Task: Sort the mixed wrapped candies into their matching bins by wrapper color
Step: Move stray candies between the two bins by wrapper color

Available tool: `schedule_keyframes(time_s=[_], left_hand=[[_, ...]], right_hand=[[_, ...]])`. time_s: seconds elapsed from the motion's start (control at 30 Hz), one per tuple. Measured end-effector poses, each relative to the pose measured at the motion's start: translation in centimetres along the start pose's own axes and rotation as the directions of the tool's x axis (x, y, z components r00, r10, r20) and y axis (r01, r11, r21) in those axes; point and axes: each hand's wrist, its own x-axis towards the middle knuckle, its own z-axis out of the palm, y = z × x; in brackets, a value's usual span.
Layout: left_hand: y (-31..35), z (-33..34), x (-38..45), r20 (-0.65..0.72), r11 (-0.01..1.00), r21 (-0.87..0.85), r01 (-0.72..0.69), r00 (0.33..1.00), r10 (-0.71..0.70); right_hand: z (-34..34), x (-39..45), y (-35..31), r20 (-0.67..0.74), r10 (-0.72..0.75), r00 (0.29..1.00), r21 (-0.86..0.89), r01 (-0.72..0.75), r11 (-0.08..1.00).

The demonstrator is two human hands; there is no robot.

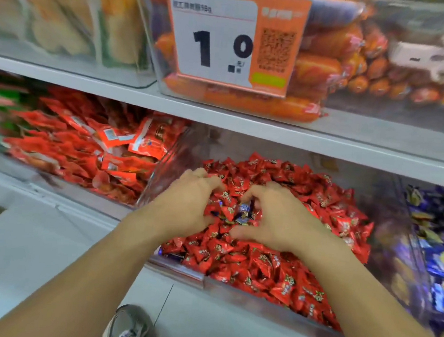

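Red candies (pixel 267 259); one blue candy (pixel 243 210)

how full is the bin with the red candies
Nearly full: red candies are heaped up to the clear bin's front wall.

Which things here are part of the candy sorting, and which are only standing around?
Part of the job:
- red candy bin
- blue candy among the red ones
- blue candy bin
- left hand, right hand, both in the red candies

Only around:
- price tag
- orange sausages
- red packets
- shoe
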Motion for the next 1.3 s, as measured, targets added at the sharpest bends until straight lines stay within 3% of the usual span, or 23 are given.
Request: schedule_keyframes(time_s=[0.07,0.23,0.37,0.5,0.8,1.0,1.17,1.3], left_hand=[[0.3,0.5,0.5,0.057,0.999,-0.026,-0.036,0.998,0.038],[1.2,2.0,2.1,0.28,0.986,0.141,0.09,0.952,-0.127],[1.5,2.2,2.8,0.352,0.979,0.145,0.141,0.918,-0.184],[1.6,2.4,3.3,0.338,0.988,-0.031,0.149,0.932,-0.13],[1.9,2.0,2.8,0.271,0.96,-0.267,0.085,0.963,-0.011],[2.3,0.8,1.6,0.067,0.844,-0.536,-0.034,0.994,0.082],[4.9,0.2,0.3,0.03,0.752,-0.646,-0.134,0.979,0.201],[6.2,0.9,-0.4,0.079,0.715,-0.682,-0.155,0.956,0.284]], right_hand=[[0.2,0.6,-0.2,-0.061,-0.014,0.998,-0.024,0.012,1.0],[0.4,1.2,-0.1,0.113,0.134,0.985,-0.223,-0.107,0.969],[0.2,1.8,-0.1,0.232,0.228,0.946,-0.301,-0.153,0.941],[0.1,2.4,-0.1,0.286,0.143,0.947,-0.255,-0.068,0.965],[0.3,2.5,1.6,0.181,0.062,0.982,0.077,-0.077,0.994],[-2.0,-0.2,1.6,-0.003,0.047,0.999,0.363,-0.042,0.931],[-4.5,-3.9,2.4,0.001,0.092,0.996,0.335,-0.087,0.938],[-6.1,-6.6,2.7,0.127,0.064,0.99,0.154,-0.084,0.984]])
